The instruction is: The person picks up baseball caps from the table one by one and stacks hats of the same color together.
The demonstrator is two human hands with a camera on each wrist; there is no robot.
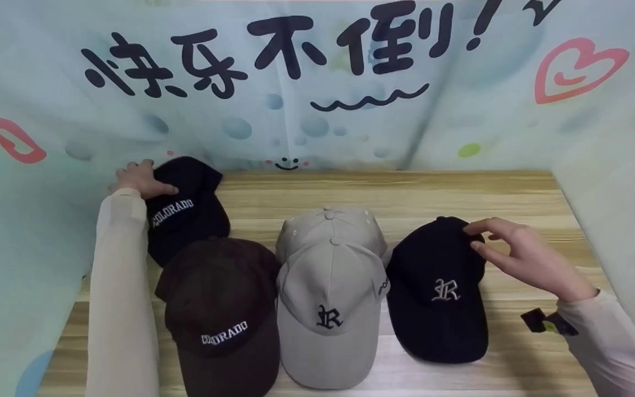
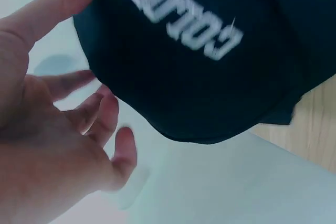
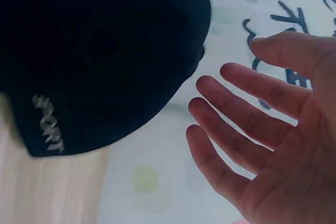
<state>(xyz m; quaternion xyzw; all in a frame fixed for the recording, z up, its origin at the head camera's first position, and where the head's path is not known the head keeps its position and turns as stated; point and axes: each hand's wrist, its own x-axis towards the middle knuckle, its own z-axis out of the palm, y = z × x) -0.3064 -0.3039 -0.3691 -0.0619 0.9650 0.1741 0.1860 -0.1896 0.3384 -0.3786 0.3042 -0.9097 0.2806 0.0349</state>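
At the back left lies a black baseball cap [image 1: 190,182] lettered COLORADO. My left hand [image 1: 140,179] is at its left edge, thumb over the crown and fingers spread behind; in the left wrist view, the relaxed fingertips [image 2: 108,109] are right at the cap's edge. On the right rests a black baseball cap [image 1: 433,325] with a pale R-like emblem, its brim toward me. My right hand [image 1: 535,256] is beside its crown, fingertips overlapping the edge in the head view. The right wrist view shows those fingers [image 3: 231,111] spread, with nothing in the palm.
Between them lie a dark brown COLORADO cap [image 1: 224,292] and a grey cap [image 1: 328,353], with another grey cap [image 1: 328,223] behind it. The wooden tabletop [image 1: 405,190] meets a printed cloth backdrop [image 1: 350,149] at the back and sides.
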